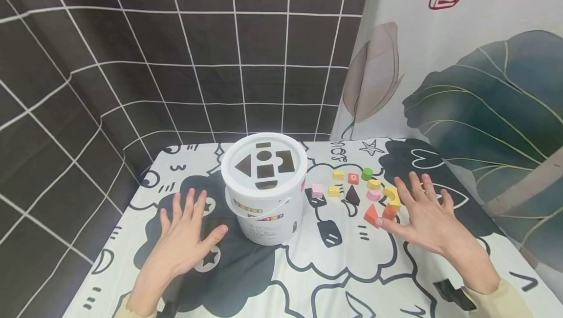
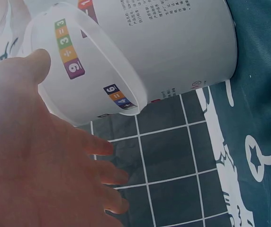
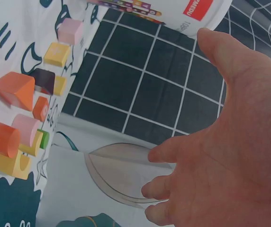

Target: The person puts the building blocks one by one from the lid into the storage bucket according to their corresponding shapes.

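white bucket (image 1: pixel 269 218): upright on the patterned cloth (image 1: pixel 347 293), between the two hands, lid (image 1: pixel 288 180) seated, shaped cut-outs visible in it. loose blocks grouped to the bucket's right, including a dark triangular block (image 1: pixel 352 196), a yellow arch (image 1: pixel 393 197) and a red-orange triangular block (image 1: pixel 371 214). left hand (image 1: pixel 184 240): fingers spread, nothing held, beside the bucket. right hand (image 1: pixel 431 220): fingers spread, nothing held, near the arch; the right wrist view shows it apart from the blocks. behind: a dark gridded curtain (image 1: pixel 308 39)
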The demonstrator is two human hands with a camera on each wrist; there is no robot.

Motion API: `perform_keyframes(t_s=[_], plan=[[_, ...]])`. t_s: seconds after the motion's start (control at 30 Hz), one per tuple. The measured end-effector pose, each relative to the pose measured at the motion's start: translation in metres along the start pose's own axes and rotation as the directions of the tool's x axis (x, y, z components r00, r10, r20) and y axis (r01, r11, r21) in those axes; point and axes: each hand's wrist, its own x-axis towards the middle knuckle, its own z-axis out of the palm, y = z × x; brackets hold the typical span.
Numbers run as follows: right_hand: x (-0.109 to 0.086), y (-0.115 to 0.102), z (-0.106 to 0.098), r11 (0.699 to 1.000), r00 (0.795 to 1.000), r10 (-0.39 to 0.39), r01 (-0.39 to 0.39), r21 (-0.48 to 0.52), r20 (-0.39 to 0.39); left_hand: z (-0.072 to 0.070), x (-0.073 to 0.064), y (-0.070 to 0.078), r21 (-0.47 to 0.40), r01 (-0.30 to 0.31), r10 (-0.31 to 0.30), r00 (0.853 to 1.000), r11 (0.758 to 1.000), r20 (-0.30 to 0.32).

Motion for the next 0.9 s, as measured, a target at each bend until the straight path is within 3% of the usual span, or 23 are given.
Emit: perform_keyframes(t_s=[0.23,0.43,0.53,0.7,0.9], plan=[[0.002,0.002,0.001,1.000,1.000,-0.011,0.011,-0.002,0.001,-0.001,0.000,-0.004,-0.002,-0.005,0.005,1.000,1.000,-0.006],[0.000,0.008,0.001,1.000,1.000,-0.010,0.010,-0.004,0.006,-0.014,0.013,-0.003,-0.042,-0.055,0.052,0.996,0.998,-0.077],[0.001,0.011,0.001,1.000,1.000,-0.011,0.011,0.001,0.009,-0.021,0.030,0.001,-0.098,-0.120,0.106,0.984,0.988,-0.145],[0.002,0.013,0.003,0.999,1.000,-0.023,0.022,0.027,0.017,-0.021,0.059,0.009,-0.175,-0.234,0.188,0.952,0.956,-0.243],[0.001,0.016,0.008,0.998,0.999,-0.032,0.030,0.047,0.028,-0.013,0.074,0.017,-0.232,-0.282,0.214,0.936,0.931,-0.279]])
